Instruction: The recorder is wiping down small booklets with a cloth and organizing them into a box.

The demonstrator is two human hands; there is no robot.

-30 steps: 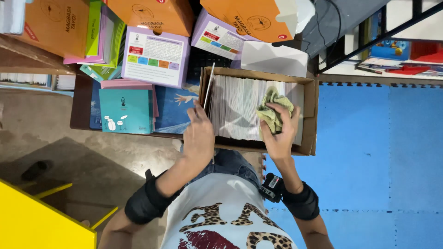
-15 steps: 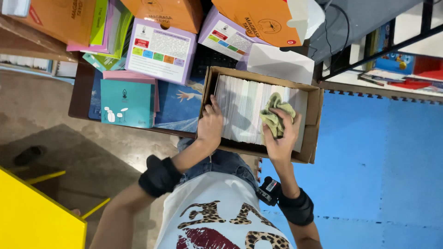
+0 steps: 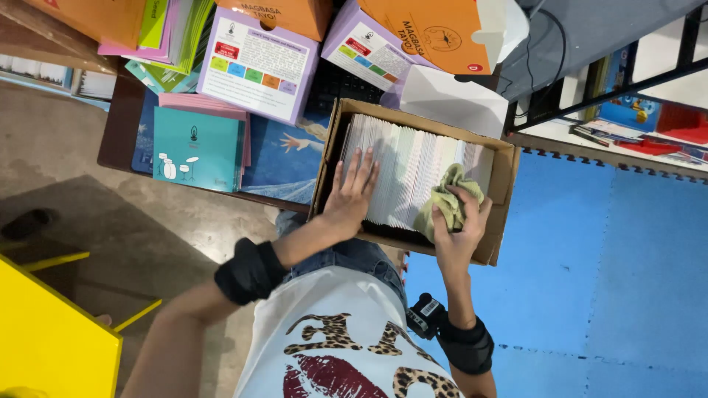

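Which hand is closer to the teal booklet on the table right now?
Left. The left hand lies flat on the row of booklets in the cardboard box, on the side toward the teal booklet. The right hand grips a green cloth farther away.

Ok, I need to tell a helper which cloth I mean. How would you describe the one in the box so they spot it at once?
Find the open cardboard box beside the blue floor mat, packed with upright thin booklets. On the booklets' right end lies a crumpled pale green cloth, gripped by the right hand. It is the only soft, wrinkled thing there; the left hand rests flat on paper.
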